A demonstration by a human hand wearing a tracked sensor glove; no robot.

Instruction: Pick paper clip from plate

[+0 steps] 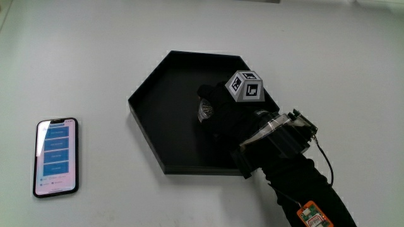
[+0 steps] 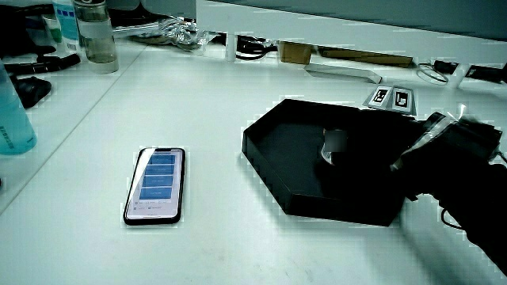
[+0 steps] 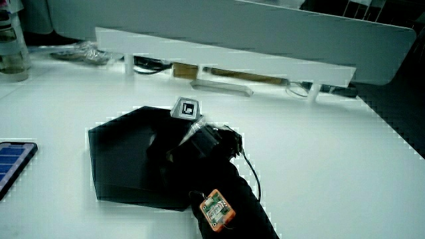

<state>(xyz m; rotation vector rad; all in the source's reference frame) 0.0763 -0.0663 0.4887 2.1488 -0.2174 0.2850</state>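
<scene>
A black six-sided plate (image 1: 146, 118) lies on the white table and shows in both side views (image 2: 273, 138) (image 3: 116, 143). The gloved hand (image 1: 211, 106), with the patterned cube (image 1: 245, 86) on its back, reaches down into the plate from the edge nearest the person. Its fingers curl around a small silvery paper clip (image 1: 205, 113), which sits low over the plate's floor. In a side view the clip (image 2: 334, 146) appears as a pale patch between the fingertips. The forearm (image 1: 297, 180) crosses the plate's rim.
A phone (image 1: 56, 156) with a lit screen lies flat on the table beside the plate (image 2: 156, 184). Bottles (image 2: 95, 36) stand near the low partition (image 3: 232, 53), with cables and small items along it.
</scene>
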